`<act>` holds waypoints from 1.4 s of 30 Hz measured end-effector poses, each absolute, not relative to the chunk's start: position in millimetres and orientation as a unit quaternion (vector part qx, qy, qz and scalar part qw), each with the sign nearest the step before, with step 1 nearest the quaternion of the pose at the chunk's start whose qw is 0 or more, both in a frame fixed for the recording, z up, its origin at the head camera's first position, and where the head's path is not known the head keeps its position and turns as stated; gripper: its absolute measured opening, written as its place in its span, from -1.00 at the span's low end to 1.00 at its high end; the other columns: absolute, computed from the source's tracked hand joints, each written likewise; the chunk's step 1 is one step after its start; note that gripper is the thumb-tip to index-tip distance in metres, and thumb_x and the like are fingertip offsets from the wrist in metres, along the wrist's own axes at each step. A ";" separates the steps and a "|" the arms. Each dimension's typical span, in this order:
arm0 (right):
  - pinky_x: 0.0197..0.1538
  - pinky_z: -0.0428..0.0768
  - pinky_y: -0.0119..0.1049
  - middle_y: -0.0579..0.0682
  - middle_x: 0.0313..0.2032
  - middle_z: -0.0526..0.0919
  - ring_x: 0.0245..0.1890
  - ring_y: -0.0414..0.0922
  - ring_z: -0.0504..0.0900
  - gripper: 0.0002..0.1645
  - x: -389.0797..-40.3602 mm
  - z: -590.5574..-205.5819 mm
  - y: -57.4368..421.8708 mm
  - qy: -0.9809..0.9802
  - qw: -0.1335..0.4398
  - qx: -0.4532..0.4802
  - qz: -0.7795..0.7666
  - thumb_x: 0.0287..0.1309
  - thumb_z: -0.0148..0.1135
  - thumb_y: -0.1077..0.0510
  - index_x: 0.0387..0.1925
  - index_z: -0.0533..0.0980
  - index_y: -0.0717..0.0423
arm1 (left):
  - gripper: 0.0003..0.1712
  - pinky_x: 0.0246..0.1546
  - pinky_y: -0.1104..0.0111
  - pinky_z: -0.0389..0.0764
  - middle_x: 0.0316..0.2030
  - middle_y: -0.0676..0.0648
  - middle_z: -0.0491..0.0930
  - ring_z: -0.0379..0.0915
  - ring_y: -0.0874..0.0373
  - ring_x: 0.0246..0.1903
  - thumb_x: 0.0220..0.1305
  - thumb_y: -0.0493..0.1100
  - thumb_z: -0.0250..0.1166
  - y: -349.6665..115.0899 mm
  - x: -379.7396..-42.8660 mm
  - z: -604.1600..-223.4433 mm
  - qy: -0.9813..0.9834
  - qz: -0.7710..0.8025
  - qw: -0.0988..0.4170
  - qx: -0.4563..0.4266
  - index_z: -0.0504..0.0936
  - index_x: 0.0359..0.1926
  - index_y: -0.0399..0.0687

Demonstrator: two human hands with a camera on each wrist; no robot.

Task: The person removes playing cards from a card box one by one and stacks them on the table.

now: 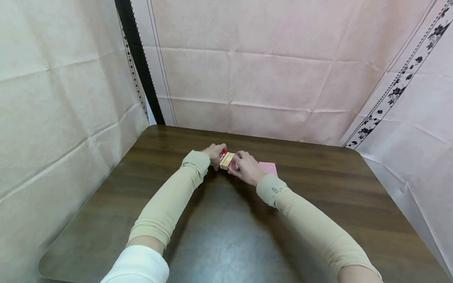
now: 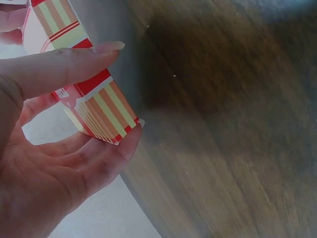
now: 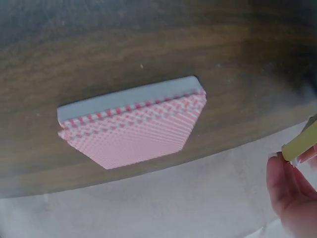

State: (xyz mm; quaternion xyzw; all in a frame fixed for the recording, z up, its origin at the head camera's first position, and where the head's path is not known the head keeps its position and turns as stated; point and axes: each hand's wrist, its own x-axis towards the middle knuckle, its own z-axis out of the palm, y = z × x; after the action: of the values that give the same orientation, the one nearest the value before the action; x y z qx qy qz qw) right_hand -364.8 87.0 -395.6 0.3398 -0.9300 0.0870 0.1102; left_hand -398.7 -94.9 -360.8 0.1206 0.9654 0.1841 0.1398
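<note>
A small playing-card box (image 1: 227, 161), red with yellow stripes, is between my hands near the far side of the table. My left hand (image 1: 214, 152) grips it; in the left wrist view the thumb lies across the box (image 2: 113, 106) and the fingers curl beneath. At the box's right end, my right hand (image 1: 249, 169) has its fingertips on it. The right wrist view shows that hand (image 3: 292, 198) pinching a yellow edge (image 3: 301, 144). A deck of cards (image 3: 133, 134) with pink-and-white patterned backs lies flat on the table, just right of my right hand.
The dark wooden table (image 1: 219, 228) has rounded corners. Pale cloth hangs (image 1: 247, 78) stand behind the table and along its left and right sides. My forearms, in cream sleeves, reach across from the near side.
</note>
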 end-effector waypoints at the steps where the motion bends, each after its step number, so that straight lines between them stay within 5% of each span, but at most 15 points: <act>1: 0.14 0.50 -0.02 0.20 0.11 0.48 0.04 0.10 0.48 -0.58 -364.9 -395.7 87.4 -0.930 0.115 0.340 0.082 0.17 0.30 -0.11 -0.08 0.51 0.08 | -0.13 -0.03 0.16 0.49 0.06 -0.22 0.35 0.29 -0.03 0.01 -0.27 -0.49 0.52 -94.3 -399.0 -360.8 0.965 0.186 0.140 0.120 0.34 0.11 -0.01; 13: 0.10 0.47 0.02 0.20 0.00 0.50 0.02 0.13 0.44 -0.24 -365.4 -385.8 103.0 -0.948 0.073 0.306 0.042 -0.01 0.36 -0.01 0.25 0.36 0.05 | -0.12 -0.04 0.14 0.48 0.11 -0.24 0.28 0.28 -0.06 0.02 -0.25 -0.49 0.51 -98.2 -407.7 -362.0 0.963 0.208 0.145 0.094 0.32 0.12 0.01; 31: 0.00 0.47 0.02 0.18 -0.11 0.48 -0.08 0.11 0.50 -0.29 -365.1 -390.4 143.7 -0.958 0.080 0.272 0.046 0.04 0.33 -0.08 0.20 0.34 0.04 | -0.09 0.03 0.11 0.45 0.12 -0.25 0.26 0.28 -0.09 0.05 -0.24 -0.45 0.53 -106.3 -412.2 -361.5 0.964 0.206 0.152 0.076 0.29 0.17 0.00; 42: -0.03 0.48 0.09 0.26 -0.13 0.54 -0.07 0.22 0.55 -0.29 -363.6 -396.1 162.4 -0.984 0.082 0.158 0.002 0.14 0.15 -0.30 0.10 0.34 0.12 | -0.11 0.03 0.11 0.44 0.12 -0.25 0.25 0.28 -0.10 0.05 -0.23 -0.44 0.52 -105.0 -411.2 -364.7 0.964 0.199 0.158 0.077 0.29 0.15 0.00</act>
State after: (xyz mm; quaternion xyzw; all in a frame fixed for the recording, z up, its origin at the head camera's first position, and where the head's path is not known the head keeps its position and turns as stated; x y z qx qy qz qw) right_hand -363.6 162.4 -396.1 0.1580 -0.9840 0.0018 0.0817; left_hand -411.2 -105.0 -364.7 0.0770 0.9642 0.1989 0.1576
